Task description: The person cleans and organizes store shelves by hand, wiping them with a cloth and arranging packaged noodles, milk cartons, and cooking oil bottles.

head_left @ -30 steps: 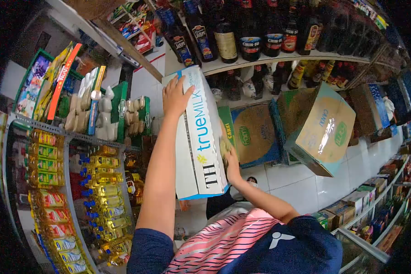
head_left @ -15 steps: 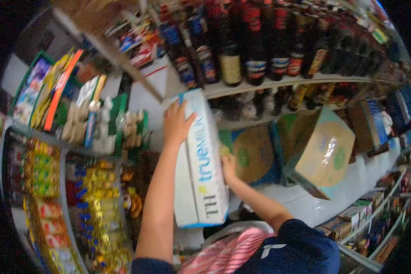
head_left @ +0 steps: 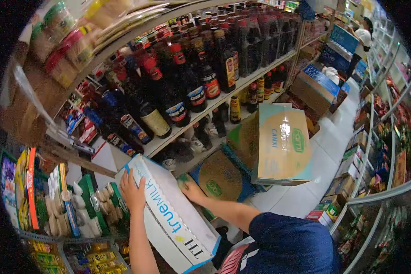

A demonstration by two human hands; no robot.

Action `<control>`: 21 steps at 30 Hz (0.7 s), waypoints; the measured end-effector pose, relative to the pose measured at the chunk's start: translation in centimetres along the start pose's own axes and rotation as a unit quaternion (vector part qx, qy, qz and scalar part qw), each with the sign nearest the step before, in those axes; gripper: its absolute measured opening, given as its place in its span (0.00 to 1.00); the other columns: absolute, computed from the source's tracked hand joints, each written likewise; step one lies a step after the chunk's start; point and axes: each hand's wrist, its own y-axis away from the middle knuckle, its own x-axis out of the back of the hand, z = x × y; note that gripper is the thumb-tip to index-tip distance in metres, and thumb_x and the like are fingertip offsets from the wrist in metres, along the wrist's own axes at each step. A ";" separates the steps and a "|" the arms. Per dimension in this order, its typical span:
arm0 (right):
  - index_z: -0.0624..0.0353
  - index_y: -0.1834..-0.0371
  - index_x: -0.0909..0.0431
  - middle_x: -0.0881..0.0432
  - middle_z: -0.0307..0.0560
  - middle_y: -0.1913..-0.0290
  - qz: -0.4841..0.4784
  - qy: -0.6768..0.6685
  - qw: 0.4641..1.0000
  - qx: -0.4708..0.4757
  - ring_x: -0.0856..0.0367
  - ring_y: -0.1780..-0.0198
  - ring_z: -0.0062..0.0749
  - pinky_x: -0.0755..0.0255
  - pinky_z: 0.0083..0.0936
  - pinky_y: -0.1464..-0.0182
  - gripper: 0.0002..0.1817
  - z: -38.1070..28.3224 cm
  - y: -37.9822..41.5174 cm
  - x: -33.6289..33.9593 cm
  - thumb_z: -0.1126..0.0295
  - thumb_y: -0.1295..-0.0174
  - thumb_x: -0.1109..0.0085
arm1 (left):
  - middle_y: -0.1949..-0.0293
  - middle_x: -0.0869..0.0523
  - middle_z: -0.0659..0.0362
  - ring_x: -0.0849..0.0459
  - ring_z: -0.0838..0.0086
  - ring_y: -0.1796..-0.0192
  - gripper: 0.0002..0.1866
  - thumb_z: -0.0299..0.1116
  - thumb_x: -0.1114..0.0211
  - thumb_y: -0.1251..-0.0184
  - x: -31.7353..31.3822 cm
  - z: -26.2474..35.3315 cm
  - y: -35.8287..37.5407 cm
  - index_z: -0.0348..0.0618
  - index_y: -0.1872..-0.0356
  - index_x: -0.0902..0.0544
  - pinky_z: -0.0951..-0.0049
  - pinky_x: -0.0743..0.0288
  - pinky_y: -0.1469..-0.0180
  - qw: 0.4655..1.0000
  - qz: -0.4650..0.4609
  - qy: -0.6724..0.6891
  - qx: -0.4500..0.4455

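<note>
A white cardboard milk carton box [head_left: 176,214] with blue edges and "TH true MILK" printed on it lies tilted in front of me. My left hand [head_left: 133,192] is pressed against its left side near the far end, fingers spread, gripping the box. At the box's right side, my right hand [head_left: 192,192] has its fingers curled, with something greenish at them that I cannot make out. Beyond that hand is a brown cardboard box [head_left: 221,176] with a green logo. To its right stands a larger brown "CANXI" box [head_left: 283,148], taped shut.
Shelves of dark sauce bottles [head_left: 196,98] run along the far side. Hanging snack packets [head_left: 25,192] crowd the left. Racks of packaged goods [head_left: 351,173] line the right of the tiled aisle [head_left: 331,141]. More cartons [head_left: 313,89] and another person [head_left: 363,36] are farther down.
My view has swung right and up, showing more of the shelves and aisle. The milk box now appears lower and more slanted, with its top face showing. Both hands stay at it.
</note>
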 end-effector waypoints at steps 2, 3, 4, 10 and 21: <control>0.66 0.63 0.29 0.26 0.60 0.64 0.001 -0.024 0.998 -0.062 0.26 0.61 0.48 0.34 0.36 0.60 0.19 -1.5 2.5 0.5 0.60 0.50 0.49 | 0.41 0.38 0.52 0.44 0.58 0.38 0.27 0.42 0.44 0.44 0.0 0.1 -0.1 0.44 0.44 0.36 0.59 0.53 0.37 1.000 -0.009 0.009 0.011; 0.65 0.63 0.29 0.25 0.59 0.65 0.039 -0.023 0.995 -0.085 0.26 0.61 0.47 0.34 0.36 0.60 0.18 -2.4 2.7 -0.1 0.60 0.49 0.49 | 0.41 0.38 0.52 0.44 0.58 0.38 0.27 0.42 0.44 0.44 -0.2 -0.2 -0.1 0.44 0.44 0.36 0.59 0.53 0.37 1.000 -0.010 0.013 0.007; 0.64 0.63 0.29 0.26 0.59 0.64 0.083 -0.086 0.992 -0.026 0.26 0.60 0.48 0.34 0.36 0.60 0.18 -3.3 1.8 -0.6 0.60 0.49 0.49 | 0.41 0.39 0.51 0.44 0.58 0.38 0.27 0.41 0.44 0.44 -0.5 -0.7 0.0 0.44 0.43 0.36 0.60 0.53 0.37 1.000 -0.005 -0.001 -0.003; 0.65 0.63 0.32 0.28 0.59 0.63 0.188 -0.213 0.945 0.160 0.29 0.59 0.51 0.34 0.35 0.58 0.17 -15.4 -6.9 0.1 0.63 0.50 0.48 | 0.40 0.39 0.51 0.45 0.59 0.37 0.27 0.40 0.45 0.43 0.1 0.2 -0.3 0.43 0.43 0.37 0.61 0.54 0.37 0.999 -0.027 -0.026 0.006; 0.61 0.63 0.26 0.23 0.57 0.65 0.062 -0.101 0.991 -0.053 0.25 0.63 0.50 0.32 0.37 0.60 0.19 -3.1 0.7 -0.8 0.56 0.47 0.53 | 0.38 0.42 0.50 0.46 0.57 0.37 0.31 0.40 0.44 0.44 -0.2 0.3 -0.4 0.42 0.40 0.42 0.60 0.54 0.37 1.000 -0.014 -0.019 0.018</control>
